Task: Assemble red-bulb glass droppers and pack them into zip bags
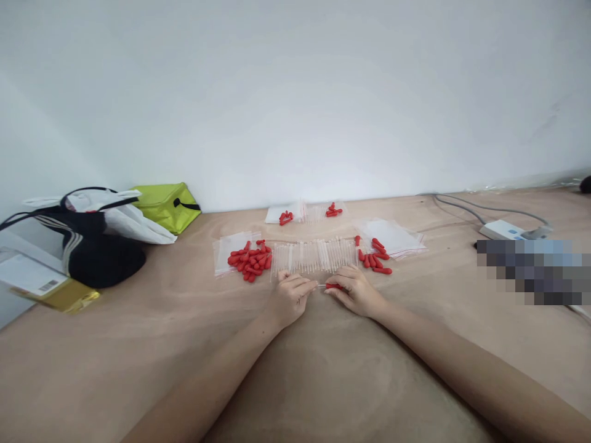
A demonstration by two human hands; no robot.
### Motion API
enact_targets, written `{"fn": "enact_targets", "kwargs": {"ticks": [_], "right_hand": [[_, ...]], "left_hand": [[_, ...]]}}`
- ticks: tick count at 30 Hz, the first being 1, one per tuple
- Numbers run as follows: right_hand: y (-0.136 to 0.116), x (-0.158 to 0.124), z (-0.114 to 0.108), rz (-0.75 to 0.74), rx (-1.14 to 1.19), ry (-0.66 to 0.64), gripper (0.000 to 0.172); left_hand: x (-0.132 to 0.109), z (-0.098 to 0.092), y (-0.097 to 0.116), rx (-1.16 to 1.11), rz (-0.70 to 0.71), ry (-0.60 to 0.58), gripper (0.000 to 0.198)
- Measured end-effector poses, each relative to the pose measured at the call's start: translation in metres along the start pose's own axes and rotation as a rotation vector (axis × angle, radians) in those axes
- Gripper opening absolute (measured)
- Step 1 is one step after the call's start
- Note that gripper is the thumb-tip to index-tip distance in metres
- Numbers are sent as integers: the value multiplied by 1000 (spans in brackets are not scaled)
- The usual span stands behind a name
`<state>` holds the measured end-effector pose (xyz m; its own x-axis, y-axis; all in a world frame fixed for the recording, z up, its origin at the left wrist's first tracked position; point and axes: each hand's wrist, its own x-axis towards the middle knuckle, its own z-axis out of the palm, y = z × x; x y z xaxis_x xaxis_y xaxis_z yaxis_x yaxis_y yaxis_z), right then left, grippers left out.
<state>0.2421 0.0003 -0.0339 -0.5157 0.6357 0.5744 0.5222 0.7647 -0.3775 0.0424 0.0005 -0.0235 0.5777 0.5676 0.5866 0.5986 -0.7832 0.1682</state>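
My left hand (292,296) is closed in a pinch on a thin clear dropper tube (322,285), whose end points right. My right hand (354,290) pinches a red rubber bulb (333,286), and the tube's end meets it or lies just beside it; the exact contact is too small to tell. Just beyond both hands lies a row of clear dropper tubes (314,255), side by side. A heap of red rubber bulbs (252,261) sits at the row's left end. Several more red bulbs (376,257) are scattered at its right end.
Clear zip bags (392,239) lie at right, with more bags (224,249) at left. A further bagged set (305,212) is near the wall. Black cap (106,258), lime-green bag (166,206) and gold box (69,294) stand left. A power strip (503,230) with grey cable lies right.
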Motion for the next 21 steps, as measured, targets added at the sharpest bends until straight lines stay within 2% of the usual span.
{"fn": "enact_targets", "kwargs": {"ticks": [5, 12, 21], "right_hand": [[-4, 3, -3, 32, -55, -32, 16], [-1, 2, -9, 118, -53, 37, 13], [-2, 2, -9, 43, -69, -12, 13]], "left_hand": [[3, 1, 3, 13, 9, -1, 22], [1, -6, -3, 93, 8, 42, 17], [0, -10, 0, 108, -6, 37, 19]]}}
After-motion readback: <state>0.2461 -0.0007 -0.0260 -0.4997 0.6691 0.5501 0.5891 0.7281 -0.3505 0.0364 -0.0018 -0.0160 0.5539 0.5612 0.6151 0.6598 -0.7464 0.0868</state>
